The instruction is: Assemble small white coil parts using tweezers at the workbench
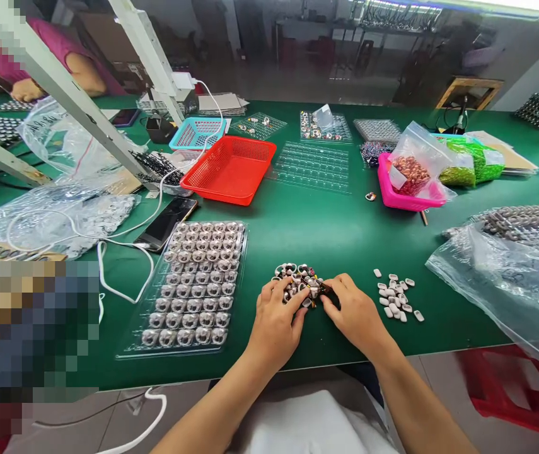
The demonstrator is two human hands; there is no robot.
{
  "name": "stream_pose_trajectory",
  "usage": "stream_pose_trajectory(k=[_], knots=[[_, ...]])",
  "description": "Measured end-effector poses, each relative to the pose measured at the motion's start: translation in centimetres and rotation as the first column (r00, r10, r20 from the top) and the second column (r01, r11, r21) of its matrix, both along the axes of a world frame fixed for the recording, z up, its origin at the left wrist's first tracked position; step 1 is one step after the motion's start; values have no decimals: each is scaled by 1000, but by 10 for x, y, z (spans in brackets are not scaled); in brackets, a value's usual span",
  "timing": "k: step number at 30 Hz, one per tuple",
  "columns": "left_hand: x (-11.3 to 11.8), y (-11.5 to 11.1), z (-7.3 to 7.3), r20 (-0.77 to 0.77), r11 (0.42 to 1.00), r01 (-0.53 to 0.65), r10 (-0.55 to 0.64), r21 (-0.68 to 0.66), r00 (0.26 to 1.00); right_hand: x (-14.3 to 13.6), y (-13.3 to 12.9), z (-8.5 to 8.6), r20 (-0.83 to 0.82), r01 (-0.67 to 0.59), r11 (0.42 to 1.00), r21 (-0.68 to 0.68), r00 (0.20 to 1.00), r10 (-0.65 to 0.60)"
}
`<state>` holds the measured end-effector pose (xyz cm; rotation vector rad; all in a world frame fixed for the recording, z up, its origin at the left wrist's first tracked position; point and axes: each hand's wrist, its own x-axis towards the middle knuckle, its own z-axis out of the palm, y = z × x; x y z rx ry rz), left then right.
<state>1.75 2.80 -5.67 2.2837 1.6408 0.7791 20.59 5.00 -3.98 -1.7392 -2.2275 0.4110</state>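
A pile of small shiny metal, ring-like pieces [292, 272], with dark and coloured bits among them, lies on the green table in front of me. My left hand [273, 325] rests over the near left side of this pile, its fingers apart and touching the pieces. At the pile's right edge, my right hand [357, 315] has thumb and fingertips brought together around something small and dark that I cannot make out. Left of the hands, a clear plastic tray [130, 353] carries rows of rounded metallic pieces. Small pale rectangular pieces [394, 296] lie loose to the right.
Behind the tray stand a red basket [231, 197] and a phone [168, 222] with a white cable. A pink basket [411, 200] holds bagged copper-coloured parts. Plastic bags [496, 284] lie at right. A white post [75, 94] rises at left; another person's arm [84, 72] shows behind it.
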Motion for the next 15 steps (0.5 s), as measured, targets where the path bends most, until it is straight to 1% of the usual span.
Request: stream_pose_trajectory(k=[4,6,7,9,11,13,15], knots=[[0,0,3,4,1000,-3,3,-23,1000,6,4,3,96,-11,1000,-20,995,13],[0,0,3,12,1000,-7,7,-30,1000,11,4,6,93,23,1000,-17,995,-21],[-1,0,2,17,1000,-7,7,-30,1000,13,4,8,65,45,999,-16,997,-44],[-2,0,1,30,1000,-2,3,-25,1000,17,2,12,-41,77,996,-36,996,-79],[-4,0,2,49,1000,-3,4,-13,999,20,0,16,-187,91,992,-92,976,-107],[-5,-1,4,85,1000,-10,9,20,996,22,-2,17,-324,103,976,-193,932,-163],[-6,-2,8,149,997,-9,-2,73,989,23,-4,16,-440,105,943,-314,865,-243]])
